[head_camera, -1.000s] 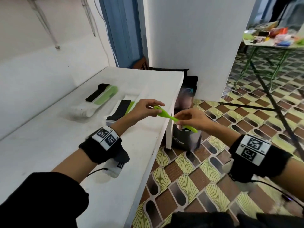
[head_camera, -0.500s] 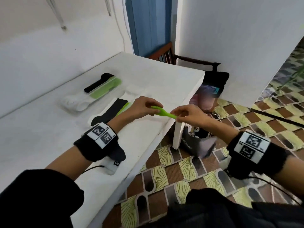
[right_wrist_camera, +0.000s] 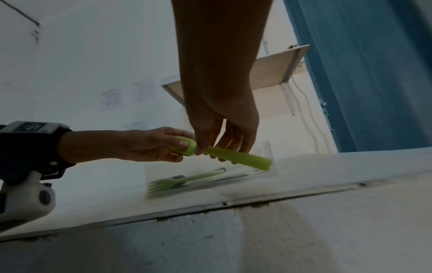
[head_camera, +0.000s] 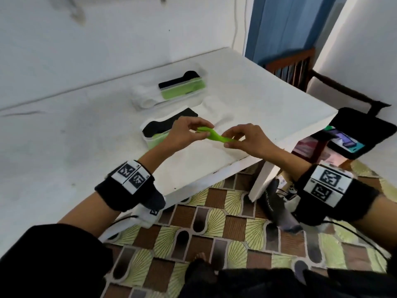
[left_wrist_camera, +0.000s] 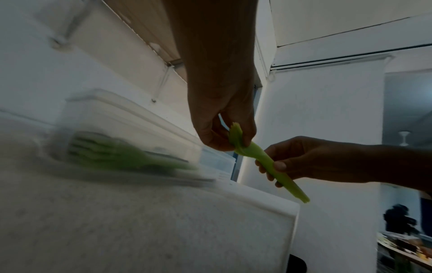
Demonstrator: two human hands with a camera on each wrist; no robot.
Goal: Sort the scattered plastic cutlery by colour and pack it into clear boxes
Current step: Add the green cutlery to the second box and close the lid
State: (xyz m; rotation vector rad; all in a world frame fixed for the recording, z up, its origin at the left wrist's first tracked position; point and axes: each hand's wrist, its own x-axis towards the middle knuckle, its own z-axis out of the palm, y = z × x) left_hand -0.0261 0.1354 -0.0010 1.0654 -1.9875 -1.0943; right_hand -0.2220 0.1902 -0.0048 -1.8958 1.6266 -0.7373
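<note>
A green plastic fork [head_camera: 214, 137] hangs over the white table [head_camera: 268, 100], held at both ends. My left hand [head_camera: 203, 131] pinches its head end; tines show there in the left wrist view [left_wrist_camera: 235, 135]. My right hand [head_camera: 230, 141] pinches the handle [left_wrist_camera: 275, 167]. Just behind my left hand is a clear box [head_camera: 150, 139] with black and green cutlery; green forks [right_wrist_camera: 187, 182] lie inside it. A second clear box [head_camera: 199, 70] farther back holds black, green and white pieces.
The table's front edge [head_camera: 214, 175] and white leg [head_camera: 263, 181] are just below my hands, with patterned floor tiles [head_camera: 225, 233] beneath. A wooden chair [head_camera: 290, 63] and a black bag [head_camera: 365, 125] stand to the right. A white wall runs behind the table.
Both hands kept hold of the green fork and carried it left, from past the table's edge to over the tabletop beside the near box. My head view has swung left and down.
</note>
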